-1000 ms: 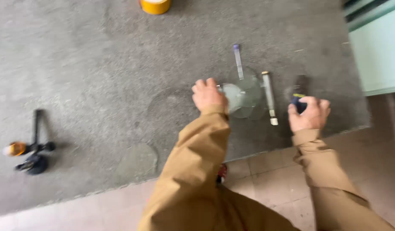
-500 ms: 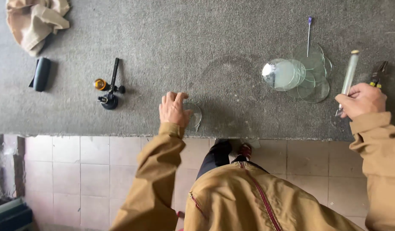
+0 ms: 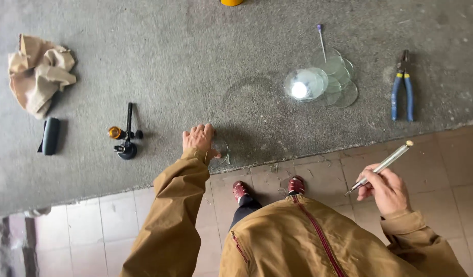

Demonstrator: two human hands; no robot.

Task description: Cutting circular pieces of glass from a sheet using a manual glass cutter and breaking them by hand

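Right hand [image 3: 386, 191] clamped on slim metal glass cutter [image 3: 380, 167], held off grey mat over tiled floor; long axis diagonal, tip up-right. Likely light, stiff, smooth; hold mid-shaft.

Left hand [image 3: 199, 140] flat, fingers loosely spread, on glass disc [image 3: 221, 150] at mat's near edge. Thin, fragile, probably sharp-rimmed; press flat, avoid rim.

Stacked glass discs [image 3: 323, 82], pliers [image 3: 403, 86] further along mat.
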